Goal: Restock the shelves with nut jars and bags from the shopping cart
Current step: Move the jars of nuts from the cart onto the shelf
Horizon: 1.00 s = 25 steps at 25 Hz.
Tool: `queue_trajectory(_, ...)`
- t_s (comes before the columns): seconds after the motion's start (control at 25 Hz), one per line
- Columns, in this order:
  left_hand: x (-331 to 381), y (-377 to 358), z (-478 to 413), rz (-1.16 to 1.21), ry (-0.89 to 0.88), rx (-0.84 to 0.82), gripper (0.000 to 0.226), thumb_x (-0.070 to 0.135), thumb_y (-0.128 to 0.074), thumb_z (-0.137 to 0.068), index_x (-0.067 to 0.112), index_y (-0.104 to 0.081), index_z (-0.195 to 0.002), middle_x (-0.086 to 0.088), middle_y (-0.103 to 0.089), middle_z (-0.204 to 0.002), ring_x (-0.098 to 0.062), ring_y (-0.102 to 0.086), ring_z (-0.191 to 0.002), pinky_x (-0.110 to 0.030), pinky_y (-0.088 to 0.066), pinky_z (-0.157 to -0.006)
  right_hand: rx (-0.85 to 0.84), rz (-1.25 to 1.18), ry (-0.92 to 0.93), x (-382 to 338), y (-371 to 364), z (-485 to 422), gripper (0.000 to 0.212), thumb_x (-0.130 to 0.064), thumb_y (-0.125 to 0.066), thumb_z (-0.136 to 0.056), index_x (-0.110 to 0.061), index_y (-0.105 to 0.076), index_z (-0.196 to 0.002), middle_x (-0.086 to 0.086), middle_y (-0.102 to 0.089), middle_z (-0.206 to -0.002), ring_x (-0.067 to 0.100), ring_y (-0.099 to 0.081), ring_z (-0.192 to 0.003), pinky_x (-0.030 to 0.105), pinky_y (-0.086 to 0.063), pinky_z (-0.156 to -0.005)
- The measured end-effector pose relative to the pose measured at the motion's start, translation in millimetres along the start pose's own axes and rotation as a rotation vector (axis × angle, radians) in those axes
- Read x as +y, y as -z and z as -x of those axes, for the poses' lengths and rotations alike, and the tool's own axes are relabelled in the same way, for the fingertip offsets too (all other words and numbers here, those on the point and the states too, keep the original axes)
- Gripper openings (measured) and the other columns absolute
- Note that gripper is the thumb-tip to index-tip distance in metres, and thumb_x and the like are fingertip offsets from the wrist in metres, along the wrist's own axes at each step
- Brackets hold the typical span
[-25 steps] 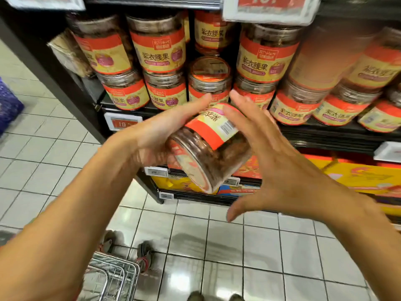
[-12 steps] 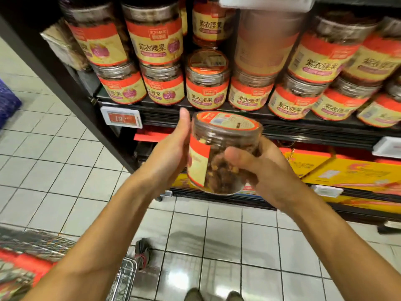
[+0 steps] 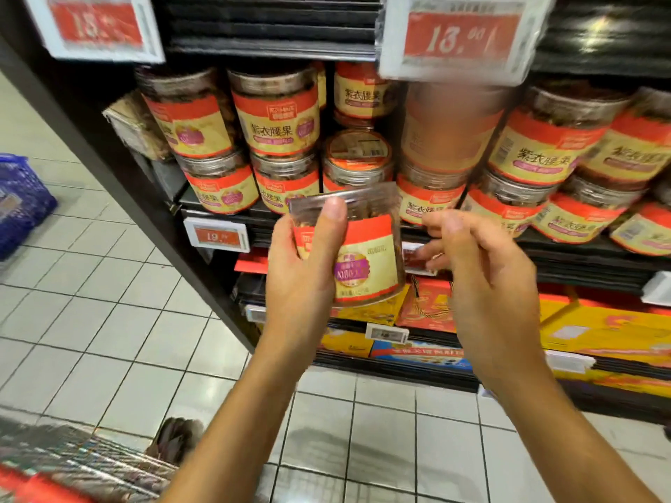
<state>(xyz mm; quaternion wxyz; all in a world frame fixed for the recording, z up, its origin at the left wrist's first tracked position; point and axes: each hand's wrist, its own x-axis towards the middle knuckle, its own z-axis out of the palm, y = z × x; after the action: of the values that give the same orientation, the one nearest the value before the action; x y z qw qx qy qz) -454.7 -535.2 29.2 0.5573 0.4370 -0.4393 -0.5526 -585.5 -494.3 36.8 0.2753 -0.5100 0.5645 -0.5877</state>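
Note:
My left hand [image 3: 305, 270] grips a clear nut jar [image 3: 366, 259] with a red and cream label. It is held upright in front of the shelf edge, my thumb over its upper rim. My right hand [image 3: 483, 270] hovers just right of the jar with loosely curled fingers, apart from it. Behind them the dark shelf [image 3: 581, 248] carries several matching jars [image 3: 279, 114] stacked two high. A single low jar [image 3: 357, 157] in the middle has open room above it.
Price tags [image 3: 457, 38] hang from the shelf above, and another price tag [image 3: 217, 234] sits on the shelf edge. Yellow and red gift boxes [image 3: 599, 332] fill the lower shelf. The wire shopping cart [image 3: 72, 466] is at bottom left, a blue basket [image 3: 18, 205] at far left.
The jar was turned from tilted to upright and raised toward the shelf. My right hand let go of it and drew off to the right; my left hand alone holds it now.

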Motion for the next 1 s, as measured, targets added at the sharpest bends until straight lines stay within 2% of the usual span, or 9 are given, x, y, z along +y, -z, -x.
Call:
queue_trajectory(0.12,15.4,-15.3,-14.1,-0.173,-0.368,0.132,0.060,0.047,-0.060,-0.078,0.006,-0.053,-0.121,0.010,-0.067,-0.100,0.002,-0.064,-0.093,-0.013,-0.048,-0.077,-0.050,0.137,0.189,-0.3,-6.6,8.7,0.031,-0.035,-0.039,-0.092,-0.021,-0.063,-0.107,0.001,-0.063,-0.109,-0.003,-0.057,-0.102,0.007,-0.040,-0.084)
queue_trajectory(0.24,24.7,-31.6,-35.7,-0.284,-0.571,0.194,0.077,0.048,-0.061,-0.077,-0.002,-0.040,-0.132,-0.010,-0.057,-0.123,-0.016,-0.055,-0.116,-0.032,-0.045,-0.098,-0.060,0.073,0.209,-0.8,-12.9,-5.7,0.042,-0.036,-0.039,-0.091,-0.016,-0.058,-0.123,-0.001,-0.057,-0.127,-0.004,-0.049,-0.119,0.008,-0.039,-0.092)
queue_trajectory(0.36,18.3,-45.4,-59.5,-0.428,-0.569,0.237,0.087,0.048,-0.063,-0.078,-0.004,-0.028,-0.138,-0.017,-0.041,-0.139,-0.027,-0.040,-0.131,-0.037,-0.032,-0.110,-0.051,-0.020,0.141,1.1,-22.7,-32.3,0.054,-0.043,-0.039,-0.088,-0.010,-0.054,-0.128,-0.002,-0.052,-0.132,-0.001,-0.045,-0.124,0.017,-0.040,-0.101)
queue_trajectory(0.44,10.0,-48.6,-71.3,-0.493,-0.488,0.224,0.086,0.046,-0.055,-0.082,-0.006,-0.021,-0.142,-0.017,-0.030,-0.144,-0.024,-0.026,-0.137,-0.021,-0.017,-0.114,-0.079,-0.040,0.053,4.6,-28.0,-47.0,0.056,-0.043,-0.040,-0.089,-0.009,-0.052,-0.131,-0.008,-0.051,-0.131,-0.001,-0.043,-0.126,0.025,-0.036,-0.109)
queue_trajectory(0.48,6.8,-48.7,-74.7,-0.520,-0.448,0.195,0.083,0.046,-0.047,-0.085,-0.006,-0.018,-0.143,-0.018,-0.023,-0.146,-0.020,-0.018,-0.137,-0.011,-0.008,-0.110,-0.106,-0.026,0.029,5.8,-29.0,-52.7,0.053,-0.042,-0.038,-0.090,-0.010,-0.052,-0.131,-0.015,-0.052,-0.124,-0.008,-0.044,-0.121,0.020,-0.033,-0.108)
queue_trajectory(0.6,-0.4,-37.7,-79.1,-0.571,-0.479,0.147,0.068,0.041,-0.031,-0.094,-0.007,-0.023,-0.141,-0.021,-0.018,-0.143,-0.021,-0.017,-0.134,-0.004,-0.006,-0.104,-0.087,0.042,0.055,7.0,-27.5,-63.2,0.031,-0.037,-0.033,-0.098,-0.029,-0.063,-0.101,-0.026,-0.052,-0.080,-0.019,-0.050,-0.087,0.000,-0.034,-0.082)
queue_trajectory(0.68,-7.8,-21.1,-70.5,-0.597,-0.633,0.188,0.059,0.032,-0.030,-0.097,-0.007,-0.029,-0.141,-0.017,-0.028,-0.138,-0.018,-0.028,-0.131,-0.011,-0.015,-0.109,0.025,0.071,0.121,8.5,-25.0,-63.3,0.028,-0.037,-0.032,-0.096,-0.037,-0.058,-0.084,-0.023,-0.052,-0.079,-0.009,-0.052,-0.084,0.008,-0.039,-0.080)
queue_trajectory(0.76,-17.7,-7.4,-59.3,-0.617,-0.719,0.159,0.050,0.024,-0.031,-0.097,-0.004,-0.036,-0.139,-0.016,-0.038,-0.137,-0.014,-0.035,-0.129,-0.017,-0.023,-0.110,0.034,0.093,0.158,9.4,-25.3,-60.6,0.033,-0.034,-0.032,-0.096,-0.026,-0.064,-0.094,-0.022,-0.052,-0.089,-0.006,-0.053,-0.089,0.012,-0.042,-0.083)
queue_trajectory(1.0,-28.3,-14.2,-61.0,-0.663,-0.708,0.113,0.044,0.019,-0.032,-0.098,0.001,-0.044,-0.136,-0.007,-0.040,-0.138,-0.005,-0.034,-0.128,-0.011,-0.023,-0.108,0.009,0.148,-0.005,8.7,-37.4,-68.6,0.043,-0.036,-0.032,-0.100,-0.029,-0.044,-0.059,-0.011,-0.048,-0.068,-0.008,-0.047,-0.070,0.005,-0.034,-0.066)
